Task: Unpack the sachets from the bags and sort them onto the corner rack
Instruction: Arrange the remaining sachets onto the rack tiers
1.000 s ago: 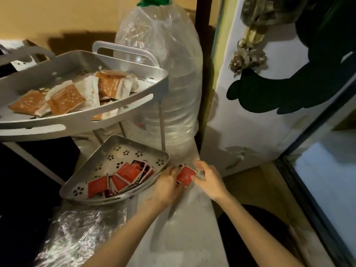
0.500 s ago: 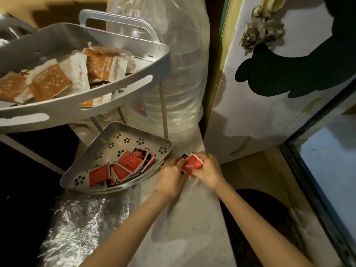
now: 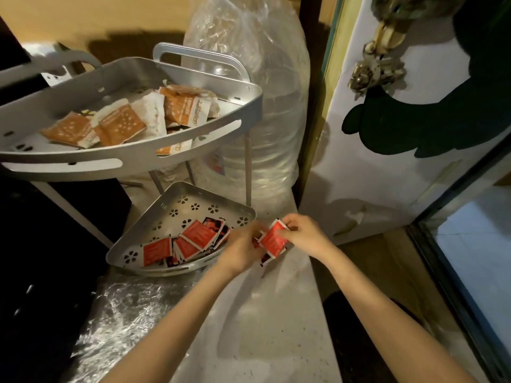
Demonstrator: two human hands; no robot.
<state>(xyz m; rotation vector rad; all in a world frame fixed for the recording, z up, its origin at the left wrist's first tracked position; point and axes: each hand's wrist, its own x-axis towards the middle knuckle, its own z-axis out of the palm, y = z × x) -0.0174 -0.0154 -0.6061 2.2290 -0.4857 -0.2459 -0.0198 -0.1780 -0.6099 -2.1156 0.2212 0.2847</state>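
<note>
Head view, near field: two bare forearms reach up from the bottom edge over a pale speckled counter (image 3: 265,322). A sheet of crinkled clear plastic (image 3: 121,308) lies on the counter at lower left. Mid field: the right hand (image 3: 304,234) pinches a small stack of red sachets (image 3: 272,241) between thumb and fingers, just off the right edge of the lower shelf. The left hand (image 3: 242,248) meets the same stack from the left side, its fingers curled onto the sachets' near edge; exact finger placement is partly hidden behind the hand. Lower shelf (image 3: 177,205) of the corner rack: silver metal, flower-shaped perforations, holding a loose pile of more red sachets (image 3: 188,243) toward its front edge, some overlapping. Upper shelf (image 3: 132,158), farther back and higher: orange-and-white sachets (image 3: 121,128) scattered flat across it, one partly under another. Far field: a large clear water bottle (image 3: 265,111) wrapped in clear plastic stands behind the rack, against a yellow wall (image 3: 110,17). To the right, a white panel (image 3: 373,189) with a dark green shape on it.
</note>
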